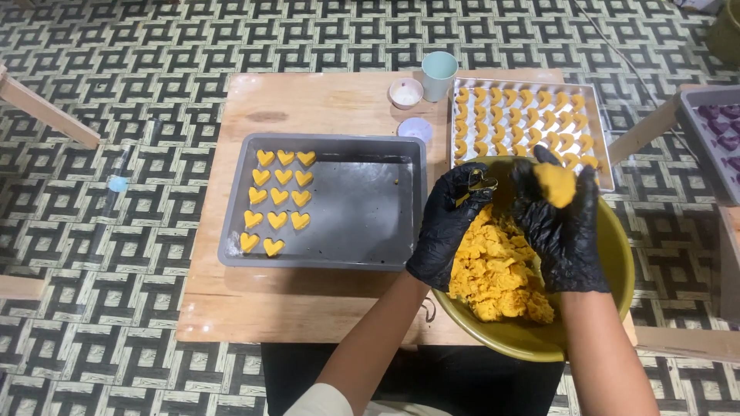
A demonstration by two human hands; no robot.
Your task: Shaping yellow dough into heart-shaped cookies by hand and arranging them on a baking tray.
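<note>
fingers of the right hand (561, 223) curl round a dough lump (556, 184) — left hand (449, 223) pinches a small cutter (482, 183) — over the dough bowl (609, 254), right of the grey tray (362, 208).

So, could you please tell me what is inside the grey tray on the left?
The grey tray holds yellow dough hearts in three columns at its left; the rest is bare. The left hand covers its right rim.
</note>
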